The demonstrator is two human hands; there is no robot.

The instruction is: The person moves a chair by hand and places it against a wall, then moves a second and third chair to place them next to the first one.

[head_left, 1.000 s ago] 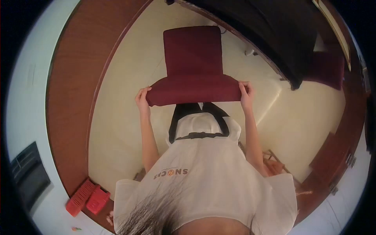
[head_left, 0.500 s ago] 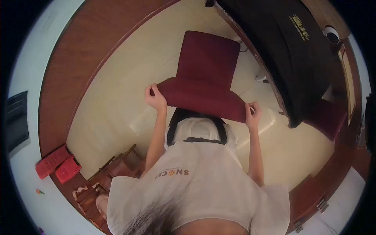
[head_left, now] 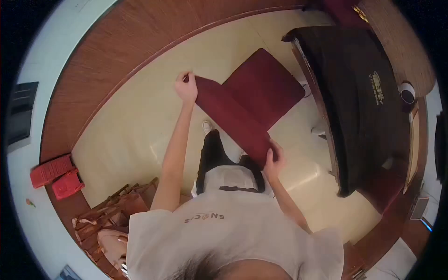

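My left hand (head_left: 187, 87) pinches the upper left corner of a dark red cloth strip (head_left: 228, 116). The opposite end of this cloth is held between the fingers of my right hand (head_left: 274, 159), lower and to the right. Stretched between both hands, the strip slants down to the right in front of my legs. Beyond it a flat dark red panel (head_left: 268, 88) extends over the pale floor; how it joins the strip is hard to make out.
A long table with a black cover (head_left: 354, 107) stands on the right, a round white device (head_left: 407, 93) beside it. Red plastic items (head_left: 52, 171) and wooden furniture (head_left: 112, 210) are at the lower left. My shoe (head_left: 206, 126) shows on the floor (head_left: 135, 121).
The cloth has turned from nearly level to a steep slant. My left hand has gone up, my right hand down and inward. The view has shifted, and a shoe now shows.
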